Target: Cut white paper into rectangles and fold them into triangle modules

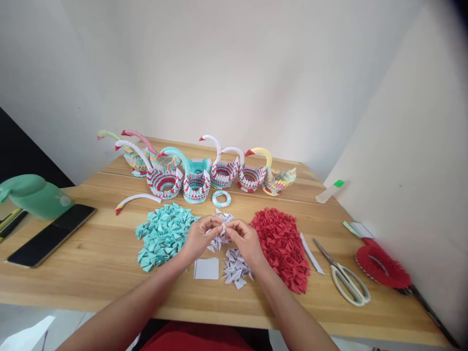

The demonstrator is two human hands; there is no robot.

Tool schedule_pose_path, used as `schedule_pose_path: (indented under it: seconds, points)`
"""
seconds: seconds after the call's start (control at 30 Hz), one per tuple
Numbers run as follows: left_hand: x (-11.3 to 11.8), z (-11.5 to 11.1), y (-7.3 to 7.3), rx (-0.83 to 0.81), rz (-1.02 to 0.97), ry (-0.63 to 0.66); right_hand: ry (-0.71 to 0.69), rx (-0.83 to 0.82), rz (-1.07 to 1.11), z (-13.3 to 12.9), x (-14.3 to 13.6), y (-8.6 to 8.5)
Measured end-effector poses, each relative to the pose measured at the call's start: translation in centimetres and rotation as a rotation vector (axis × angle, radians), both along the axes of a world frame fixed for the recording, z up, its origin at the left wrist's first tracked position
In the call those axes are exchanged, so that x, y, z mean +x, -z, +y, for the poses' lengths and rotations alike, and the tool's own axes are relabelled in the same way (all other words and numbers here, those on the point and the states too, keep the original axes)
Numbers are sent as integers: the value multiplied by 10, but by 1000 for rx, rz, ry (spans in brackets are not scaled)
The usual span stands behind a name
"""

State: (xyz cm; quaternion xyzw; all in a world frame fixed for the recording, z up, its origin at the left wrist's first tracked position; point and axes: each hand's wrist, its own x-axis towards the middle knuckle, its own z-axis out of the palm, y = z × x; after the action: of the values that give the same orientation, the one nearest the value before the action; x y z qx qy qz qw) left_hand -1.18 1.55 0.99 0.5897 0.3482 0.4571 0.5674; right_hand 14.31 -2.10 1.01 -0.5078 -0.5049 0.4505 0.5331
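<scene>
My left hand (pixel 200 236) and my right hand (pixel 245 239) meet at the middle of the table, fingertips pinched on a small white paper piece (pixel 224 228) between them. Behind and below the fingers lies a pile of white folded pieces (pixel 216 242). A second white pile (pixel 237 269) sits nearer, beside a stack of white paper rectangles (pixel 206 268). To the left of my left hand spreads a heap of teal folded pieces (pixel 166 234). A heap of red folded pieces (pixel 283 246) lies right of my right hand.
Several paper swans (pixel 196 187) stand at the back, with a white and teal ring (pixel 221 199) in front. Scissors (pixel 345 278) and a red round object (pixel 383 266) lie right. A phone (pixel 51 236) and green object (pixel 40 195) are left.
</scene>
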Motion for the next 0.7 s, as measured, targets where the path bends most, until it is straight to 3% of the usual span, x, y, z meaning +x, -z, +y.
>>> schedule_pose_path:
  seconds: [0.2,0.47,0.7]
  points:
    - [-2,-6,-7,402,272,-126,-17,16,-46,0,1,1]
    - [-3,0,0,74,79,50,6,78,-83,-3,1,-4]
    - [-4,-4,-11,237,225,11,34,130,-166,-5,1,1]
